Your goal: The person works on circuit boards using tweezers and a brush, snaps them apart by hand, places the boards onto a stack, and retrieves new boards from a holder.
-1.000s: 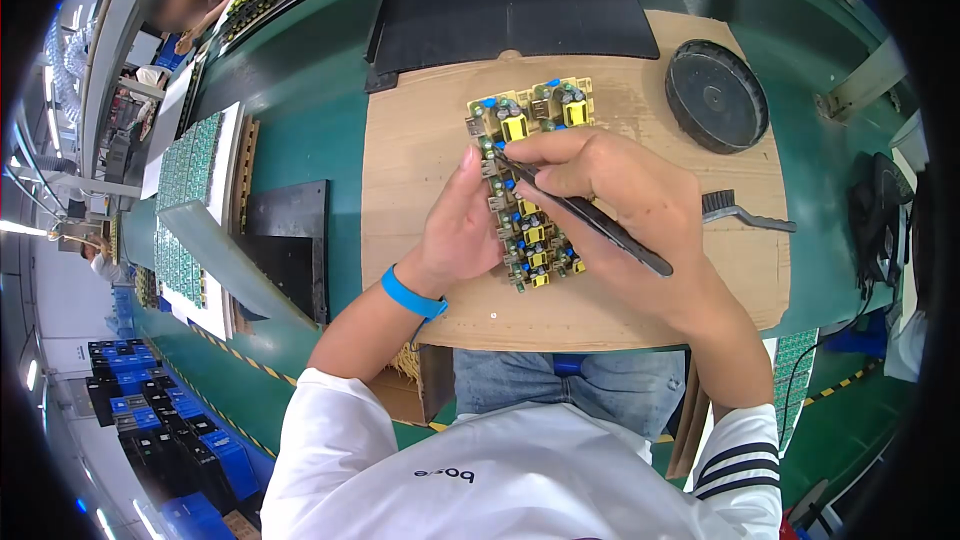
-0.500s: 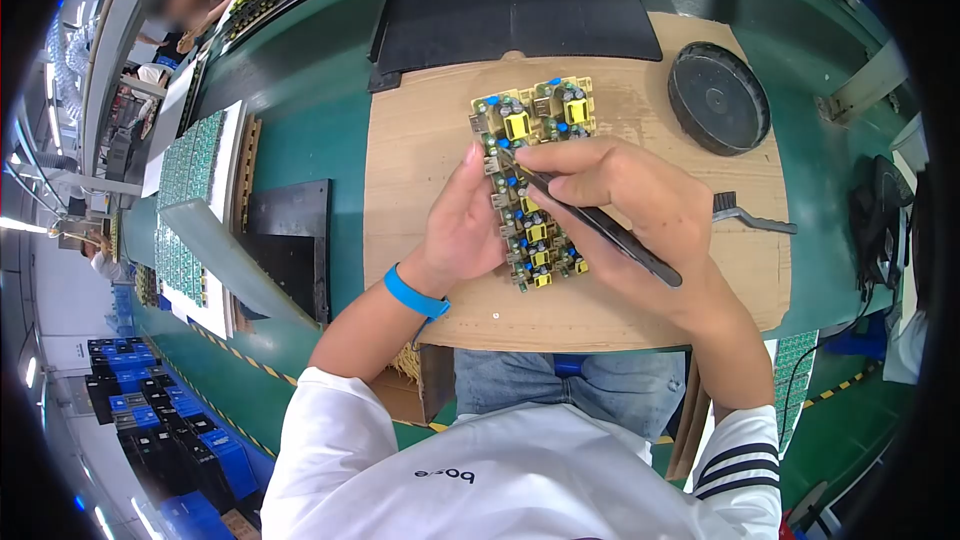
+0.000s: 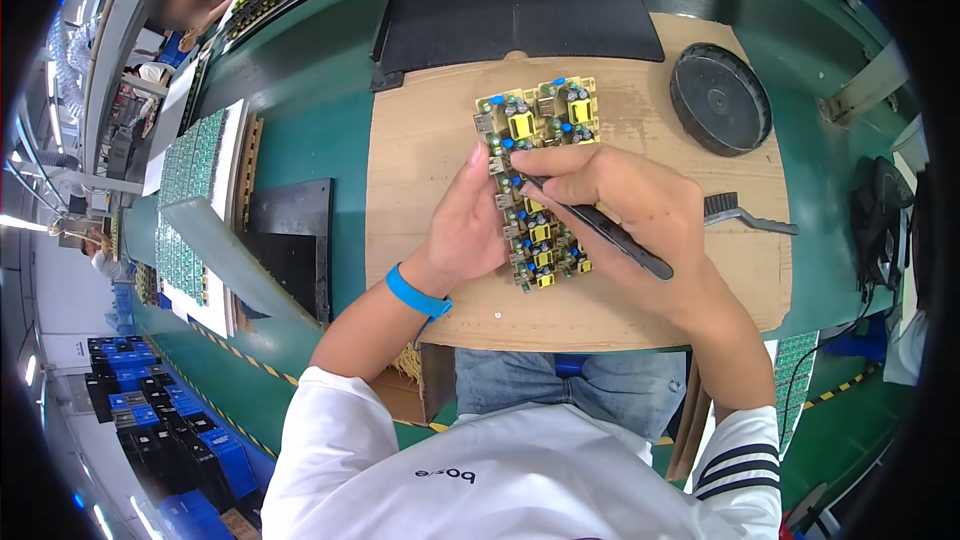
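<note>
A panel of circuit boards [image 3: 522,127] carries yellow transformers, blue discs and metal connectors, and sits above the cardboard sheet. At its left edge my left hand [image 3: 468,220] grips it, thumb pointing up along the side and fingers partly hidden by the panel. Black tweezers [image 3: 622,238] are pinched in my right hand [image 3: 640,205], slanting down to the left. Their tips reach among the parts near the panel's left side, where my fingers partly cover them.
Under the panel lies a cardboard sheet [image 3: 420,140]. To the right are a round black dish [image 3: 718,100] and a black brush [image 3: 745,215]. A black mat [image 3: 520,15] is at the back. Green board panels [image 3: 190,180] stand left, behind a curved translucent strip [image 3: 235,255]. Another person is farther left.
My right hand and the tweezers have shifted slightly left and up, their rear end lifting a little. The left hand keeps its grip on the panel.
</note>
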`<state>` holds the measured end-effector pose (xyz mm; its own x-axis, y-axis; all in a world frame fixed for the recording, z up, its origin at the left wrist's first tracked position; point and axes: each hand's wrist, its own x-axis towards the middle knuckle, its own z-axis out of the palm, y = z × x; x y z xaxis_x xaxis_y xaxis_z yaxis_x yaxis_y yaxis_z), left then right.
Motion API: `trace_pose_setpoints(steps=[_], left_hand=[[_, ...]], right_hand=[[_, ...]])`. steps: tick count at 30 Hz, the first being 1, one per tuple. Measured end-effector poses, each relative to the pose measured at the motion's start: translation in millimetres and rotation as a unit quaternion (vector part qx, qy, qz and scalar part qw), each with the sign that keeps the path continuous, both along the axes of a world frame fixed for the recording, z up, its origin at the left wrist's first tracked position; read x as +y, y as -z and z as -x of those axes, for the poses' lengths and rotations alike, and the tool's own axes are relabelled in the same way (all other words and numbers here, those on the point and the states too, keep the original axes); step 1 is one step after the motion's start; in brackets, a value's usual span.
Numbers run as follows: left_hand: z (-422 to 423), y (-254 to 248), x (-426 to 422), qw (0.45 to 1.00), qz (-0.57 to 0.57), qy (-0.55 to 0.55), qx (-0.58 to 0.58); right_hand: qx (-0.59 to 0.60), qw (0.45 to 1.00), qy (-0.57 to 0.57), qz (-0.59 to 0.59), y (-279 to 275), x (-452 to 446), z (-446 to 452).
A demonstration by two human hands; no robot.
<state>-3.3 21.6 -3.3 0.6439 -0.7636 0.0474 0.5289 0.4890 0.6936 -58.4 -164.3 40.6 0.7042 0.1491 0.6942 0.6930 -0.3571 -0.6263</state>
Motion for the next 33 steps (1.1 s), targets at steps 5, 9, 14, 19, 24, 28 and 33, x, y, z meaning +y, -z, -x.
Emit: trace_pose_setpoints(steps=[5, 9, 14, 19, 24, 28, 33], left_hand=[[-0.7, 1.4, 0.3, 0.999, 0.029, 0.02, 0.01], [-0.3, -2.3, -0.5, 1.0, -0.008, 0.013, -0.017], [-0.6, -0.4, 0.3, 1.0, 0.006, 0.015, -0.006], [-0.8, 0.6, 0.0, 1.0, 0.014, 0.021, -0.001], [-0.6, 0.5, -0.4, 0.999, 0.02, 0.024, 0.001], [-2.2, 3.7, -1.6, 0.998, 0.049, 0.033, 0.017], [-6.7, 6.8, -3.0, 0.991, 0.102, 0.034, 0.084]], right_hand=[[0.008, 1.0, -0.006, -0.01, 0.0, -1.6, -0.3], [0.01, 1.0, -0.007, -0.017, -2.6, -1.4, 0.2], [0.011, 1.0, -0.013, -0.021, -4.3, -1.6, 0.1], [0.01, 1.0, 0.011, -0.02, -7.8, 1.9, 0.5], [0.054, 0.997, 0.01, -0.061, -5.9, 3.6, -0.1], [0.075, 0.991, -0.001, -0.108, -5.2, 4.7, 2.2], [0.008, 0.997, 0.036, -0.061, -0.1, 1.8, 3.0]])
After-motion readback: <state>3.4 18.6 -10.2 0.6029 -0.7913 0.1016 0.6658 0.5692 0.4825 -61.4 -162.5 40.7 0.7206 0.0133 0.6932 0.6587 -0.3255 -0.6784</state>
